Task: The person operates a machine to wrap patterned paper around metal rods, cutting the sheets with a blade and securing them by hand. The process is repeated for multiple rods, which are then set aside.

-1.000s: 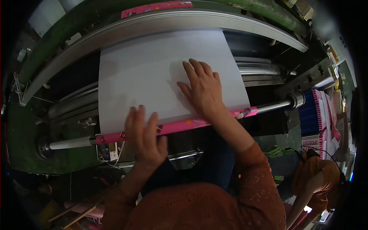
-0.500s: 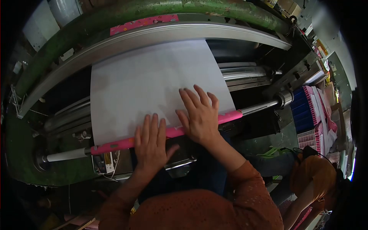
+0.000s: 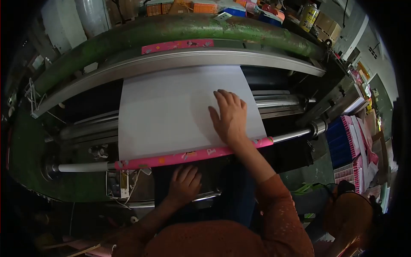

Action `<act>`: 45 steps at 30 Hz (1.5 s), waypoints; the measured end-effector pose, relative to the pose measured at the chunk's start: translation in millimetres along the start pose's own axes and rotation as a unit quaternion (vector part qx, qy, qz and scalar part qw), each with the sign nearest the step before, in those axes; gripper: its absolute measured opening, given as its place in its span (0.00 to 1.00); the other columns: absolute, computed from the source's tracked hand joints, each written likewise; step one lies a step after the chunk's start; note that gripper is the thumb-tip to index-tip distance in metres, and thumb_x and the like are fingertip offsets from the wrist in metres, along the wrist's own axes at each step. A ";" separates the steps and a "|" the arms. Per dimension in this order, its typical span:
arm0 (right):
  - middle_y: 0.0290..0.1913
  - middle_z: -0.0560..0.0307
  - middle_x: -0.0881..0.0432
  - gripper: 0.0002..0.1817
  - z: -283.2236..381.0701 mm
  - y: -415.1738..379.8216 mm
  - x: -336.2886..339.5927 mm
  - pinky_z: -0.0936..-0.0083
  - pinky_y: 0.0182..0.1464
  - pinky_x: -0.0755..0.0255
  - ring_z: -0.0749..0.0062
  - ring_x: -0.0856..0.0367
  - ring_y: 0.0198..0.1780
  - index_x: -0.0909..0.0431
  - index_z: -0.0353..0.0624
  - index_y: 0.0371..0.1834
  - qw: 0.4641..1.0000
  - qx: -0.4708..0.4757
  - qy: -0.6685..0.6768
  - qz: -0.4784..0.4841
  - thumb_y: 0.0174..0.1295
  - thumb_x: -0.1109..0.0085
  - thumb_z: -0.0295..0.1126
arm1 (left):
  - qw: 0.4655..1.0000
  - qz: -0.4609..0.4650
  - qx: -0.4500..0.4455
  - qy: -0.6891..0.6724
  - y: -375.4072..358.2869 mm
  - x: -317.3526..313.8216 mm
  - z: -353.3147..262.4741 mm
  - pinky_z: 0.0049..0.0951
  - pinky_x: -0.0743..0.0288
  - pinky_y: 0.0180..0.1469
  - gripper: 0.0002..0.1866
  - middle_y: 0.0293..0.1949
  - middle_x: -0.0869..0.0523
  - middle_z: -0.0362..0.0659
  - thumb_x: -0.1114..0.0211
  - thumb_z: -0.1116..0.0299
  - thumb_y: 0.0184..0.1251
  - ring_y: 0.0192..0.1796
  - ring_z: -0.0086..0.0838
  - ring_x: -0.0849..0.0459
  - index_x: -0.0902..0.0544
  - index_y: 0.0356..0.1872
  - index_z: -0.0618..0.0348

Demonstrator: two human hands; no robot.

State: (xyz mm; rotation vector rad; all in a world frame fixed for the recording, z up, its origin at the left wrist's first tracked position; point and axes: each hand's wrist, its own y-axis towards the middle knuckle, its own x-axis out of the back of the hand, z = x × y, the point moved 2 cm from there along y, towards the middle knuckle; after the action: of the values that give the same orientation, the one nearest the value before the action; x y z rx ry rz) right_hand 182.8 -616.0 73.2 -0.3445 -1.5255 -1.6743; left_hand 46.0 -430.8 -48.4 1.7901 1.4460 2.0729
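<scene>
A white sheet point(image 3: 171, 111), printed pink on its other side, runs down from the machine onto a pink patterned roll point(image 3: 171, 160) on a metal shaft point(image 3: 293, 135). My right hand point(image 3: 231, 120) lies over the sheet's right part, fingers a little bent and thumb apart, holding nothing. Its wrist crosses above the roll. My left hand point(image 3: 185, 184) is just on the near side of the roll, below its middle. Its fingers are slightly curled with small gaps between them, and nothing shows in them. Whether its fingertips touch the roll cannot be seen.
A silver crossbar point(image 3: 188, 58) and a green pipe point(image 3: 171, 31) span the machine behind the sheet. Metal rollers point(image 3: 278, 102) lie under it. Blue and pink stacked material point(image 3: 341, 141) stands at the right. Another person's sleeve point(image 3: 349, 210) is at the lower right.
My left hand has come off the roll toward me and its fingers have bent. My right hand has moved forward from the roll onto the sheet. The view has tilted up slightly.
</scene>
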 end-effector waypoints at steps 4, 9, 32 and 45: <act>0.25 0.51 0.18 0.12 -1.3 75.5 35.1 0.72 0.33 0.27 0.62 0.18 0.26 0.19 0.37 0.31 0.983 -0.069 0.105 -0.134 0.63 0.40 0.36 | 0.960 0.198 0.192 0.041 -64.8 -47.7 25.5 0.52 0.40 0.67 0.20 0.61 0.26 0.52 0.36 0.59 0.60 0.67 0.43 0.33 0.22 0.49 0.60; 0.26 0.51 0.15 0.20 -12.1 165.5 48.7 0.78 0.26 0.32 0.75 0.19 0.26 0.17 0.34 0.32 0.875 -0.303 0.378 0.008 0.65 0.42 0.45 | 0.950 0.213 0.229 0.027 -70.2 -41.6 32.2 0.49 0.42 0.69 0.18 0.58 0.24 0.52 0.36 0.59 0.59 0.66 0.44 0.32 0.20 0.46 0.61; 0.27 0.55 0.20 0.05 19.7 -170.6 40.2 0.78 0.35 0.27 0.73 0.20 0.30 0.21 0.36 0.37 0.795 -0.239 0.423 0.362 0.58 0.39 0.22 | 0.702 0.070 0.323 -0.631 9.9 -21.6 4.9 0.26 0.26 0.50 0.10 0.45 0.18 0.43 0.35 0.75 0.65 0.48 0.30 0.18 0.21 0.45 0.63; 0.32 0.46 0.19 0.04 -47.3 -260.9 17.5 0.64 0.36 0.24 0.51 0.18 0.34 0.23 0.41 0.35 0.942 -0.194 0.112 0.251 0.59 0.41 0.27 | 0.943 0.225 0.241 0.046 -51.3 -63.5 44.2 0.46 0.41 0.67 0.14 0.51 0.21 0.47 0.32 0.60 0.55 0.63 0.40 0.29 0.16 0.38 0.59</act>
State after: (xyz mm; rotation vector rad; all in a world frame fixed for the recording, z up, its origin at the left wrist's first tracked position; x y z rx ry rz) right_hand 0.3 -686.1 -106.7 -0.6656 -0.8397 -1.5242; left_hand 76.0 -411.6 -134.1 2.4334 1.8422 2.1458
